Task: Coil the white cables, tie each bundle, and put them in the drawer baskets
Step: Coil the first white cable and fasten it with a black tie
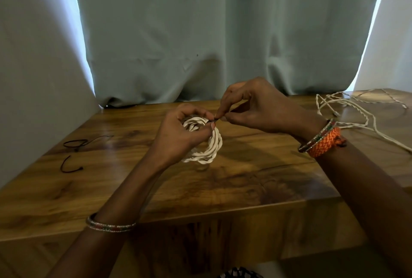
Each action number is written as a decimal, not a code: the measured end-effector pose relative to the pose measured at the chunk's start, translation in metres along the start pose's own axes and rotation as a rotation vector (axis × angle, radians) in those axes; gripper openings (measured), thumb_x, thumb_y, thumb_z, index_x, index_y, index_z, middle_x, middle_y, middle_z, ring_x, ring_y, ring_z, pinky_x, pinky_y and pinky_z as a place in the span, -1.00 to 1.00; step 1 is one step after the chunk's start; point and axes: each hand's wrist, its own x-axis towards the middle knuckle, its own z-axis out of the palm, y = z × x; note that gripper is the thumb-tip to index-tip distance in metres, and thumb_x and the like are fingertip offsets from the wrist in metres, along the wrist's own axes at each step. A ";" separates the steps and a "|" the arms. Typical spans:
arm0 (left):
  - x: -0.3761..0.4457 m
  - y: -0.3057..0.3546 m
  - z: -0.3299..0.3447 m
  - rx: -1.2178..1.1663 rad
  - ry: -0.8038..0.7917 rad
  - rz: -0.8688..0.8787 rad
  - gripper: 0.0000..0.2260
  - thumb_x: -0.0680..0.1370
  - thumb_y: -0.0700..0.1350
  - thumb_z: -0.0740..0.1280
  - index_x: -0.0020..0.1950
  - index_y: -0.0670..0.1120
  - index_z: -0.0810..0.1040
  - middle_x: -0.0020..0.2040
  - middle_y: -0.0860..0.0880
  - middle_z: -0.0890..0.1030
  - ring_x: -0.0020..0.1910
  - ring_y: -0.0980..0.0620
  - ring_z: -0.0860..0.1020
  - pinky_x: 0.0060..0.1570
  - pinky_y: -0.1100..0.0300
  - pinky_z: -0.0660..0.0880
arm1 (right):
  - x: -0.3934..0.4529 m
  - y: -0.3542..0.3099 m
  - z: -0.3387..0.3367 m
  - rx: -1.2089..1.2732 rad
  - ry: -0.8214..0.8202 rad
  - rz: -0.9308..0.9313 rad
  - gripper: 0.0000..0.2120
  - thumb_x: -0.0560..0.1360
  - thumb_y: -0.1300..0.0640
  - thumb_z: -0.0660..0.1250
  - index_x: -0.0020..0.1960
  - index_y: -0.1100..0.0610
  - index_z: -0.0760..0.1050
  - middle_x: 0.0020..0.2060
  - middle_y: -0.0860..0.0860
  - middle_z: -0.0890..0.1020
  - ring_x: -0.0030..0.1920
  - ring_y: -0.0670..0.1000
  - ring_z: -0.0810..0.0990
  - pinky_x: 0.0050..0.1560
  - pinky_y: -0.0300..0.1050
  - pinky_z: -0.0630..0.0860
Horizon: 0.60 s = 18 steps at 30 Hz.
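at the near edge of the bench [223, 191], two bare forearms w/ bangles reach fwd, the hands meeting over the middle of the wooden top. the left hand [178, 135] curls round a coiled white cable [209, 146], holding the bundle just off the wood w/ the ring tilted toward the camera, lower loops hanging toward the bench. the right hand [256, 108] comes in from the right, thumb and forefinger pinching a short dark tie [215, 120] at the coil's top right edge, right where the left thumb sits. so both hands are together, touching at that one spot; the tie looks to be mid-fastening, prob. the knot or twist step. the next move turns on that pinch point: it lies between the two hands, on the far-right rim of the coil, w/ the right hand doing the fine work and the left steadying.

further left, spare black ties [77, 144] lie loose on the bench, well apart from the hands. far right, an uncoiled white cable [347, 110] sprawls toward the edge, partly cut off by the frame. behind it all hangs a grey-green curtain [200, 32].

hard to tell: whether the tie goes fully round the bundle, as fingers hide it. no drawer or baskets in view.
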 end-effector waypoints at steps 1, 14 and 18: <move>0.000 0.000 0.000 0.001 0.003 0.003 -0.88 0.36 -0.18 0.45 -0.17 0.02 0.61 -0.12 -0.01 0.64 -0.21 0.12 0.62 -0.18 0.19 0.59 | 0.000 0.000 0.000 0.004 0.002 0.003 -0.87 0.41 0.27 0.45 -0.07 0.10 0.68 -0.15 -0.03 0.64 -0.12 -0.11 0.62 -0.07 -0.07 0.61; -0.001 -0.001 0.000 -0.029 -0.011 0.016 -0.85 0.37 -0.22 0.47 -0.13 -0.01 0.61 -0.14 -0.02 0.64 -0.24 0.19 0.61 -0.25 0.35 0.49 | 0.002 -0.001 0.005 0.021 0.104 -0.012 -0.82 0.32 0.32 0.51 -0.14 0.10 0.68 -0.31 -0.15 0.63 -0.23 -0.16 0.62 -0.18 -0.21 0.59; -0.001 0.002 0.000 -0.055 -0.011 0.025 -0.84 0.42 -0.34 0.41 -0.10 -0.10 0.60 -0.18 -0.01 0.63 -0.27 0.22 0.60 -0.27 0.39 0.47 | 0.002 -0.002 0.009 0.005 0.125 -0.024 -0.79 0.31 0.32 0.52 -0.15 0.06 0.67 -0.32 -0.17 0.62 -0.25 -0.15 0.62 -0.21 -0.23 0.60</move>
